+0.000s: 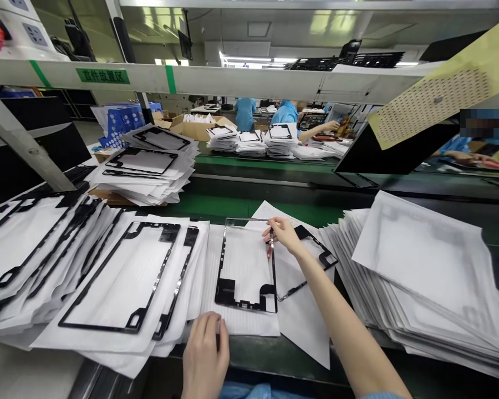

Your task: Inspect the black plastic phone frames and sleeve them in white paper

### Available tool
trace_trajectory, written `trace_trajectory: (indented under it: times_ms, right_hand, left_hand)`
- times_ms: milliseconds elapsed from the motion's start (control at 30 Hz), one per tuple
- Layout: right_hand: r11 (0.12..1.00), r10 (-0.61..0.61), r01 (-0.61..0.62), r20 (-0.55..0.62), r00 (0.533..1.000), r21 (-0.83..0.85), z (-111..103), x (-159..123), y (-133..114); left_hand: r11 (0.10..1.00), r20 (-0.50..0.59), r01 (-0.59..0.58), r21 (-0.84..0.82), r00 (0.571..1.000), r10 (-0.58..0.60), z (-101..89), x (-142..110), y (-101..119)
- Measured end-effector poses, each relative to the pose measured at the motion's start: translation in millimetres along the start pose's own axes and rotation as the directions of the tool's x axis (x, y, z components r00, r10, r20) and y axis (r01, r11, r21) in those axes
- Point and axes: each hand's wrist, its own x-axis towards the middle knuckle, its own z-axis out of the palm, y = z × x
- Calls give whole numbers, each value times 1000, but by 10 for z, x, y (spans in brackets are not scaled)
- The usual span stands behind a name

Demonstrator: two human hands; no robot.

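A thin black rectangular frame (247,305) lies on white sheets (243,327) in the middle of the bench. My right hand (283,233) pinches it at its upper right corner, and a small red piece (269,253) shows just below the fingers. At the bench's front edge is my left hand (205,352), back upward, fingers together and loosely bent, thumb apart; nothing shows in it. Partly behind my right forearm, a second black frame (303,233) rests slanted on a white sheet.
Black frames interleaved with white sheets lie in fanned piles (120,277) at left. Another pile (149,166) stands behind them. On the right is a tall stack of wrapped sheets (424,266). A shelf rail (233,80) crosses above; people work beyond the green bench (233,185).
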Motion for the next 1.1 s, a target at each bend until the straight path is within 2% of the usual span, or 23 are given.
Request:
trace_trajectory:
  times_ms: [133, 200, 267, 300, 367, 467, 533, 567, 667, 733, 800, 833, 900, 967, 1000, 1067, 1100]
  right_hand:
    - [972, -90, 94, 30, 996, -216, 256, -13, -5]
    - [929, -158, 144, -15, 987, -341, 301, -158, -76]
    - [872, -223, 164, -75, 972, -462, 184, -346, -189]
    - [842, -250, 158, -114, 962, -516, 52, -444, -253]
    - [789, -275, 80, -234, 933, -609, -352, -638, -372]
    - [721, -227, -205, -505, 832, -662, -1132, -895, -415]
    - [669, -133, -408, -640, 756, -621, -1585, -999, -304]
    - [645, -74, -483, -677, 732, -593, -1756, -1024, -218]
    - [606, 51, -569, -686, 725, -556, -2050, -1036, 20]
    - [611, 47, -557, -676, 735, -563, -2128, -1057, 47]
    - [631, -24, -505, -666, 746, -589, -2132, -1135, -69]
    - [646, -77, -457, -649, 757, -611, -2091, -1194, -169]
    - [676, -205, -310, -574, 792, -669, -1883, -1334, -407]
    - [692, -348, -64, -411, 843, -719, -1493, -1478, -634]
    - [692, -412, 65, -319, 853, -719, -1248, -1548, -726]
    - [674, -516, 322, -112, 849, -664, -730, -1685, -846]
    - [659, -561, 433, -17, 828, -615, -495, -1746, -867]
  left_hand:
    - [991, -49, 132, 14, 990, -131, 114, -22, 95]
    - [993, -30, 118, 24, 993, -117, 237, 31, 142]
    - [996, 2, 66, 58, 998, -66, 350, 105, 159]
    - [996, 17, 43, 76, 999, -45, 397, 147, 156]
    - [996, 46, 1, 94, 999, -6, 468, 235, 137]
    - [997, 79, -44, 70, 996, 39, 516, 327, 114]
    - [998, 91, -44, 41, 995, 40, 513, 344, 116]
    - [999, 93, -33, 26, 995, 30, 504, 340, 122]
    - [999, 81, 38, -40, 996, -34, 437, 305, 153]
    - [984, 71, 92, -154, 994, -82, 342, 287, 191]
    - [924, 114, 172, -343, 984, -140, 189, 306, 262]
    - [864, 165, 230, -448, 971, -173, 93, 336, 319]
    - [669, 313, 368, -645, 927, -207, -116, 449, 476]
    - [388, 434, 455, -801, 889, -145, -299, 618, 665]
    - [233, 479, 488, -841, 872, -100, -366, 712, 751]
    - [115, 509, 514, -850, 858, -71, -447, 877, 861]
    - [86, 522, 528, -845, 849, -77, -470, 934, 876]
